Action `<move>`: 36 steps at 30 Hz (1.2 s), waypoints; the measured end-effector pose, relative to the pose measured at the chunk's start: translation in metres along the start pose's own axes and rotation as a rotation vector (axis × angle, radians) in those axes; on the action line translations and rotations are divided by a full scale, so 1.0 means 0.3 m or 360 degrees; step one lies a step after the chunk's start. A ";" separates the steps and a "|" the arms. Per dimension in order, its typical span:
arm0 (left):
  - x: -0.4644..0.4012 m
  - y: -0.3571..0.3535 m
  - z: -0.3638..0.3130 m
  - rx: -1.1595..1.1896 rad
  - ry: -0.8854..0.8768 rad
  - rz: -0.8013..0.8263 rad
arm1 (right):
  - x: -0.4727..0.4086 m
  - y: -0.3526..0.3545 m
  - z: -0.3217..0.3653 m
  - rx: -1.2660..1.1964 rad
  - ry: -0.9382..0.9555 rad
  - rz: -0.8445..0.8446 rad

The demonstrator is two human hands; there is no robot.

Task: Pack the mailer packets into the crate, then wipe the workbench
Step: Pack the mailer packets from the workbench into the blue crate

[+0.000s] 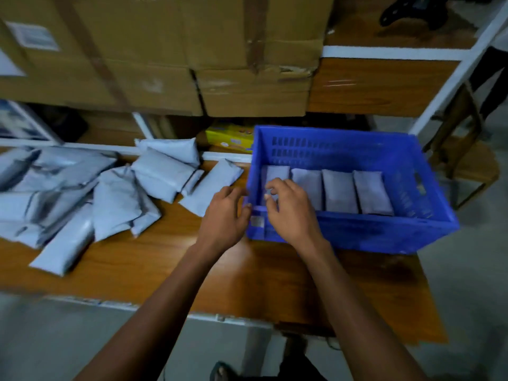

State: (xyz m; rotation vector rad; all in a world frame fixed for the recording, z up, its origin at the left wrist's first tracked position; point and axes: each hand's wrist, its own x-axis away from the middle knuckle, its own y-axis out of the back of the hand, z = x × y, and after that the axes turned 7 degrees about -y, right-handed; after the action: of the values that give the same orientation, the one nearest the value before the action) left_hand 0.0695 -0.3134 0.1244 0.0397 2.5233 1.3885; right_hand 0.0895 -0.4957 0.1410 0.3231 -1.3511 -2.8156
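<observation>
- The crate (357,232) sat at the right end of the bench (170,259), its near wall close to the front edge. Four packets lay side by side on its floor; the leftmost packet (276,174) was partly covered by the right hand (291,210).
- The right hand reached over the near-left corner of the crate, fingers loosely curled and spread above the leftmost packet. Whether the fingertips touched it could not be told — no grip was visible.
- The left hand (225,213) hovered beside the crate's left wall, fingers relaxed and slightly bent, holding nothing.
- The loose pile (82,193) lay on the left half of the bench; the nearest packet (211,188) rested just beside the crate.
- Risk: the row was packed tight against the left wall. A further packet forced in flat would likely ride up on its neighbours and leave the layer uneven.
- Risk: several packets in the pile overlapped. Pulling one from beneath could drag others toward the front edge and onto the floor.
- Risk: the crate stood near the bench edge — a push on its wall while loading could shift it outward.
- Risk: wiping begun before the pile was cleared would leave covered areas uncleaned.
</observation>
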 end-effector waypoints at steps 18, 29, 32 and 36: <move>-0.035 0.135 0.699 -0.0301 0.0555 0.0246 | -0.228 -0.695 0.293 0.0248 -0.0169 0.0695; -0.395 0.006 0.998 -0.0440 0.0507 0.0417 | -0.459 -1.080 0.151 0.0372 -0.0238 0.0457; -0.374 -0.024 1.002 -0.0419 0.0467 0.0522 | -0.411 -1.097 0.097 0.0475 -0.0149 0.0451; -0.253 -0.028 0.959 -0.0443 0.0367 0.0393 | -0.350 -1.058 0.042 0.0251 -0.0050 0.0143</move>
State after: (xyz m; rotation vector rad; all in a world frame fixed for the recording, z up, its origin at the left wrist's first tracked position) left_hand 0.2126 -0.0912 -0.0128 0.1509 2.5448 1.9334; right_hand 0.2176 -0.2766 -0.0770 0.2137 -1.5569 -2.6591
